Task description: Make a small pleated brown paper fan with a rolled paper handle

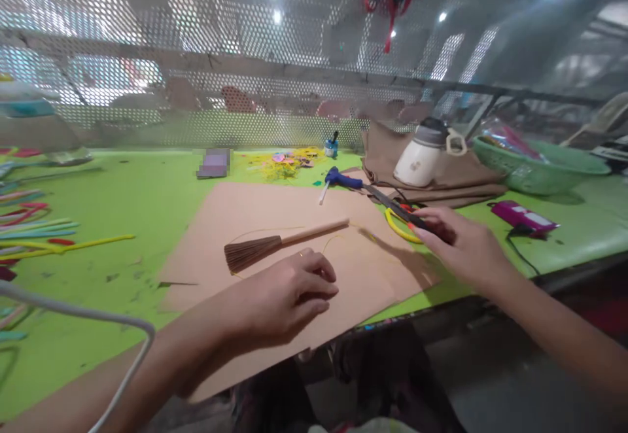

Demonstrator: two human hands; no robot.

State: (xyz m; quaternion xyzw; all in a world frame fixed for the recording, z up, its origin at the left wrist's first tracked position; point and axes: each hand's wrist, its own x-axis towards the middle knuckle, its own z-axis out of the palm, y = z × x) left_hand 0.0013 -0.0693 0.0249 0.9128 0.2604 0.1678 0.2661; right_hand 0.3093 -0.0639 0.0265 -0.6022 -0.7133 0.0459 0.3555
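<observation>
Small broom (252, 253) prob. light, bristles stiff; best hold by stick (314, 231). L hand (300, 287) half-curled, can't tell if holding sth; R hand (454, 240) grips dark strip (387, 201).

White jug (419, 157) near green basket (552, 173).

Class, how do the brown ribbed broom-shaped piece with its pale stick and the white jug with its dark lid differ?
The brown ribbed broom-shaped piece lies on its side, while the white dark-lidded jug stands on its base. The broom-shaped piece is slender, with a flared end; the jug is bulky and rounded. Neither is gripped by a hand.
</observation>
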